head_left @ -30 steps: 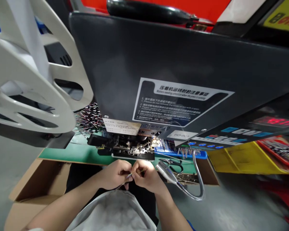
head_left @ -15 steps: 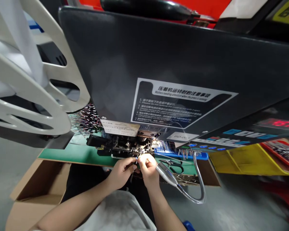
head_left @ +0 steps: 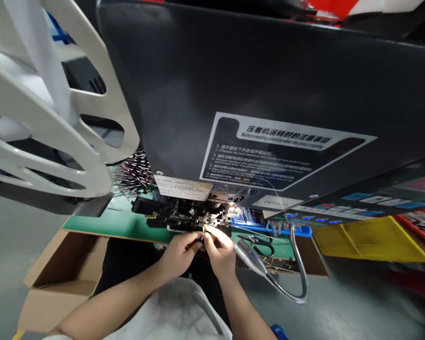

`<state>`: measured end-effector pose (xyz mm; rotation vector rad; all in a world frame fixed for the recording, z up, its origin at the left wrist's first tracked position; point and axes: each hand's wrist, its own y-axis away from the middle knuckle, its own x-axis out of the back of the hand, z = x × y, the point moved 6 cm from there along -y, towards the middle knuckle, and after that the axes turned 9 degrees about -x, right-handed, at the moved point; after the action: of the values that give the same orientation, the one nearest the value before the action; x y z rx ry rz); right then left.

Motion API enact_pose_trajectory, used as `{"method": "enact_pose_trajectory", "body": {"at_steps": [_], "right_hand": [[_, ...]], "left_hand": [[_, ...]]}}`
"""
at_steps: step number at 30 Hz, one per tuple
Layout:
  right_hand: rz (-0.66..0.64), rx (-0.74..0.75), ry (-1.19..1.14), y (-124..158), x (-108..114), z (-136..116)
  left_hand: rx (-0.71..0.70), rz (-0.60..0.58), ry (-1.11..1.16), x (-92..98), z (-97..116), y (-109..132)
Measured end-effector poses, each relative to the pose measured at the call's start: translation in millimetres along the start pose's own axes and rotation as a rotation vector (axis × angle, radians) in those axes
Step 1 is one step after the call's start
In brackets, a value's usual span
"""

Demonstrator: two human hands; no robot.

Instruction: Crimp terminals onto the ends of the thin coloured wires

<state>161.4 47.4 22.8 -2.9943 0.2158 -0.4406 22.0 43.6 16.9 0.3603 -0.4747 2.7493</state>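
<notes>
My left hand (head_left: 180, 252) and my right hand (head_left: 219, 248) meet at the front of a dark crimping machine (head_left: 184, 212), fingertips nearly touching. Each hand is pinched on thin wires (head_left: 203, 234), whose small ends show between the fingers just below the machine's lit working point. How many wires there are is too small to tell. A silver flexible lamp (head_left: 251, 258) points at my right hand from the right.
Black-handled scissors (head_left: 260, 244) lie on the green tabletop (head_left: 123, 226) right of my hands. Behind are a blue tray (head_left: 297, 230) of wires and a wire bundle (head_left: 136, 174). A large dark panel (head_left: 170, 94) and white reel (head_left: 46, 127) overhang. Cardboard boxes (head_left: 67, 264) stand left.
The view has shifted, so the panel and reel appear further right. My right fingers have closed in a little more at the wires, and my hands stay together at the machine.
</notes>
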Motion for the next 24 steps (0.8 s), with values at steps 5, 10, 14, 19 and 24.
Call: {"method": "enact_pose_trajectory", "body": {"at_steps": [5,10,14,19,24], "right_hand": [[-0.047,0.011,-0.005,-2.6,-1.0,-1.0],[-0.066,-0.081,-0.049,-6.3,-3.2,3.2],[-0.064,-0.124,-0.081,-8.3,-4.2,5.0],[-0.082,-0.129,-0.127,-8.0,-6.8,4.4],[-0.081,-0.145,-0.205,-5.9,-8.8,6.2]], "left_hand": [[-0.004,0.012,-0.059,-0.7,-3.3,0.0],[-0.016,0.007,-0.083,-1.2,-0.3,-3.0],[-0.023,0.007,-0.092,-1.3,2.3,-5.8],[-0.033,0.002,-0.08,-2.0,3.7,-7.0],[-0.042,0.003,-0.07,-1.4,2.8,-6.2]]}}
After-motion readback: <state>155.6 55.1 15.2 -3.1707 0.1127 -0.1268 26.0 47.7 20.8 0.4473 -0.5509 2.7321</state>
